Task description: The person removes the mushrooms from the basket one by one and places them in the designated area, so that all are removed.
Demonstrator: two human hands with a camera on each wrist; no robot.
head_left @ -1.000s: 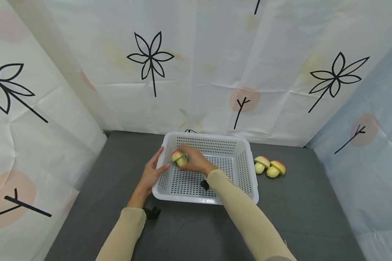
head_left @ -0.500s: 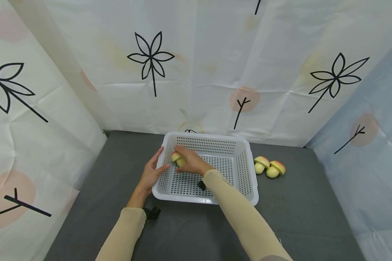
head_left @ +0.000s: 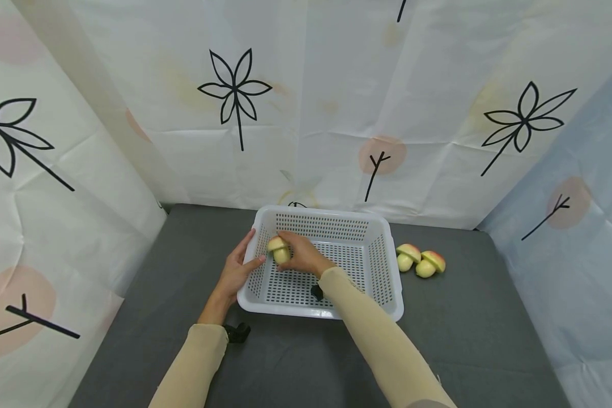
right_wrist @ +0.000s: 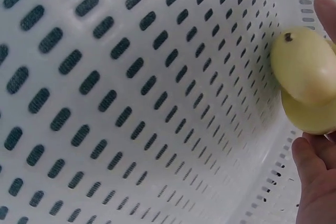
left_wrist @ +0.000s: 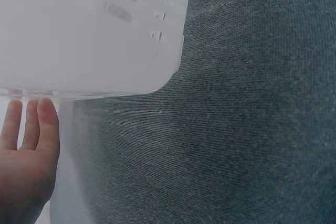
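Note:
A white perforated plastic basket (head_left: 326, 313) stands on the grey cloth. At its left side my left hand (head_left: 234, 276) holds the rim, the thumb over the edge. In the left wrist view, three fingers of that hand (left_wrist: 29, 166) touch the basket's outside. Inside the basket, near the left wall, is a mushroom (head_left: 281, 254) with a yellow-red cap and pale stem. My right hand (head_left: 306, 256) holds it between thumb and fingers. Fingers touch the cap and the stem's rounded end faces the camera in the right wrist view, where the mushroom (right_wrist: 302, 66) lies against the basket.
Two similar mushrooms, one (head_left: 408, 258) beside the other (head_left: 430, 264), lie on the grey cloth (head_left: 469, 328) just right of the basket. A patterned white curtain (head_left: 326, 113) hangs behind the table and along its sides.
My right hand has shifted slightly around the mushroom, whose stem now points more downward. More of the mushroom shows than half a second ago. The left hand and basket stay in place.

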